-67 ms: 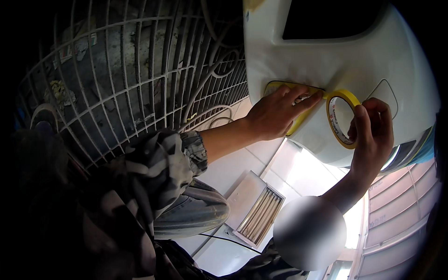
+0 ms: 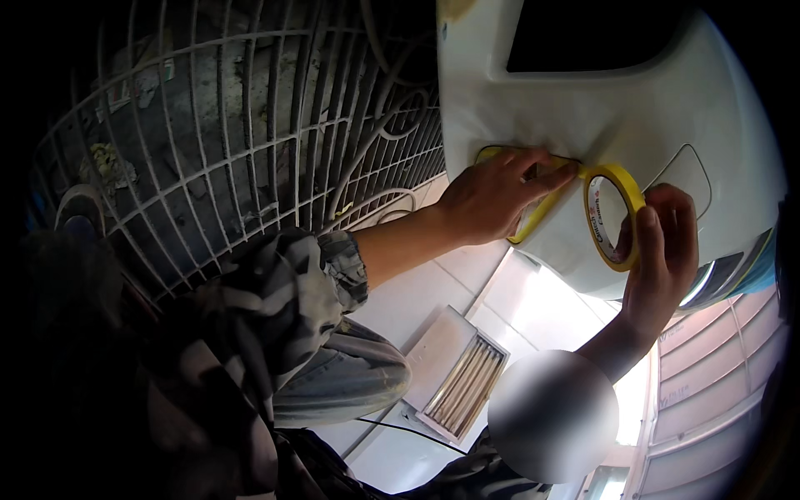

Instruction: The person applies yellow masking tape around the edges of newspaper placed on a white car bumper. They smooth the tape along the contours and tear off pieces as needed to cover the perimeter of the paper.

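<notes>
A roll of yellow masking tape [image 2: 638,198] is gripped at its right side by my right hand [image 2: 667,246], thumb on the near face and fingers curled behind. From the roll, a short bit of tape reaches left to a white curved body panel [image 2: 617,104]. Yellow tape [image 2: 543,218] lines a dark-edged, rounded opening or recess in that panel. My left hand [image 2: 493,196] lies over this outline, its fingers apart and the thumb pressing near the upper right corner, close to the roll. The palm and fingers cover much of the outlined area.
Above sits a large dark opening [image 2: 592,37] in the panel. A thin line outlines a flap [image 2: 707,179] at right. Metal bars [image 2: 221,125] with a looping cable stand at left. Below are pale floor tiles [image 2: 433,292] and a lit fixture with tubes [image 2: 467,387].
The roll has tilted and dropped slightly, with my right hand turning a little. My left thumb and fingers have shifted slightly along the taped edge.
</notes>
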Demonstrator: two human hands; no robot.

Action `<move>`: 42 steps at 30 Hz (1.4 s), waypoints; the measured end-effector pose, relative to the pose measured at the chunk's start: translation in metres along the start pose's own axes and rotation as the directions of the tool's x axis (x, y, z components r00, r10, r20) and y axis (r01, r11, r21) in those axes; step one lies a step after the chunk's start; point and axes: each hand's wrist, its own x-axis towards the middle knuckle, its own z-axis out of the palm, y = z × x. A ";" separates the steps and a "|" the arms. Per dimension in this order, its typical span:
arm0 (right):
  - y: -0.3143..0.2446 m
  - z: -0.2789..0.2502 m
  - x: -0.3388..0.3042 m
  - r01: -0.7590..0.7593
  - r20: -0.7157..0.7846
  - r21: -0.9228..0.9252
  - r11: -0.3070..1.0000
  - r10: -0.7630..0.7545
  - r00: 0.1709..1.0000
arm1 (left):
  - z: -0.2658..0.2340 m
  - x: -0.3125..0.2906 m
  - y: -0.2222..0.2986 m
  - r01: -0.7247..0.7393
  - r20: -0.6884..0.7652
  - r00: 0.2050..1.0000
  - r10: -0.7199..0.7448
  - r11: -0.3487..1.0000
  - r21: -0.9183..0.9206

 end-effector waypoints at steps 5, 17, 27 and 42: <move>0.021 -0.010 -0.007 -0.029 -0.037 0.152 0.988 0.035 0.999 | -0.009 0.005 -0.003 -0.024 -0.005 1.000 0.024 0.994 0.107; 0.021 0.002 -0.012 0.011 -0.191 0.161 0.987 0.020 0.981 | 0.003 0.043 0.023 0.342 -0.107 0.836 -0.538 0.663 -0.666; 0.009 0.021 -0.022 0.048 -0.064 0.048 0.998 -0.045 0.997 | -0.008 0.050 0.016 0.527 -0.038 0.752 -0.658 0.636 -0.564; 0.029 0.016 -0.046 0.231 -0.184 -0.258 0.938 -0.282 0.942 | -0.020 0.054 0.014 0.585 0.249 0.733 -0.633 0.399 -0.706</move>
